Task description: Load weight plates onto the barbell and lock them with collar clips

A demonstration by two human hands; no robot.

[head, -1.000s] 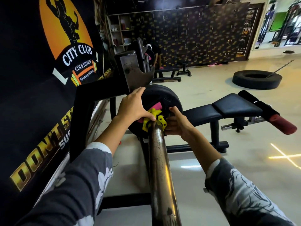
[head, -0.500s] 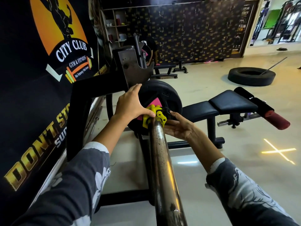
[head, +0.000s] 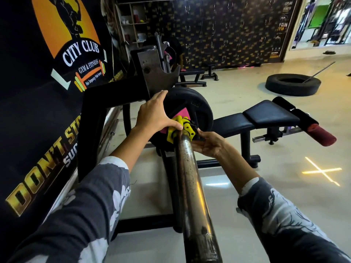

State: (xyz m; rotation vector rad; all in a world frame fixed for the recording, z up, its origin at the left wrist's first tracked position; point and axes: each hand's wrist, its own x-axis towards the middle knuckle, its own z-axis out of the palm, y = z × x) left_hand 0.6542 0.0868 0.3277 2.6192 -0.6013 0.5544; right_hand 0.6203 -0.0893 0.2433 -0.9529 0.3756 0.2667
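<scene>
- The barbell (head: 191,186) is the biggest thing before me: its long axis runs from the bottom centre of the frame up toward the middle, its free end pointing at me.
- One black weight plate (head: 197,109) sits on the sleeve at centre frame, face toward me.
- My left hand (head: 155,114) lies spread on the plate, thumb on the clip, clamped on nothing.
- My right hand (head: 207,143) pinches the clip's black lever, I judge.
- The yellow collar clip (head: 180,130) rings the bar against the plate; locking is the step in hand, and next that lever needs pressing shut.
</scene>
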